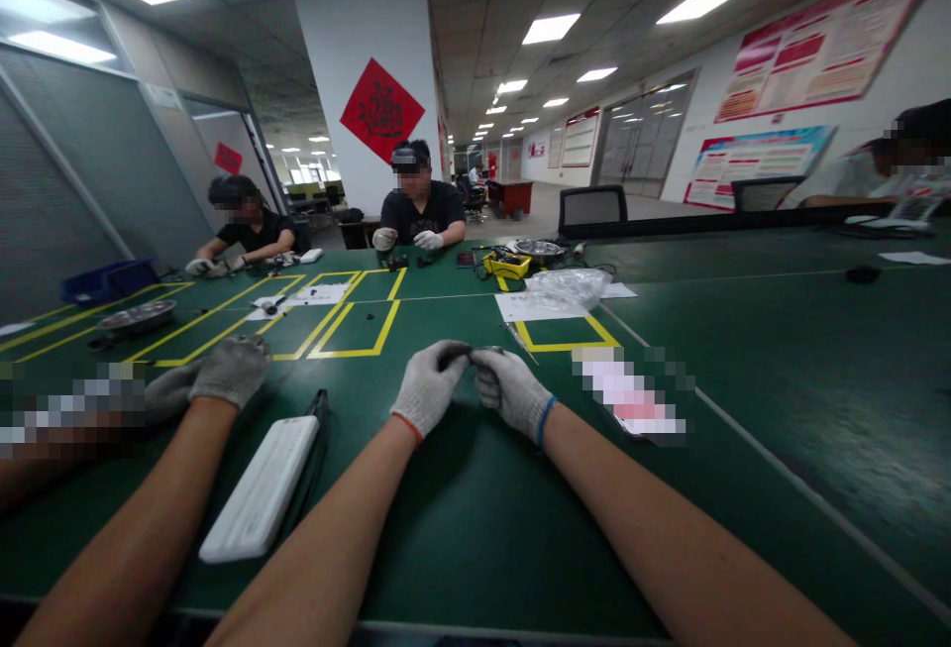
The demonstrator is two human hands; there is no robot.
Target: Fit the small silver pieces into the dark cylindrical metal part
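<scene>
My left hand (429, 387), in a white knitted glove with an orange-red cuff, is closed in a pinch above the green table. Opposite it, my right hand (514, 391), gloved alike with a blue cuff, is closed too. The fingertips of both meet at a tiny dark item, too small and hidden to name. Just beyond my right hand lies a pair of thin metal tweezers (522, 342). To the right of that hand is a partly blurred phone-like object (631, 397). A white power bank (260, 488) lies left of my left forearm, a black cable (318, 429) beside it.
A co-worker's gloved hands (230, 370) are close on my left. Yellow tape (349, 354) marks the green table (475, 488). Ahead lie a clear plastic bag (569, 288), white paper (531, 307), a yellow device (506, 265) and a metal dish (539, 248). Other people sit across the table.
</scene>
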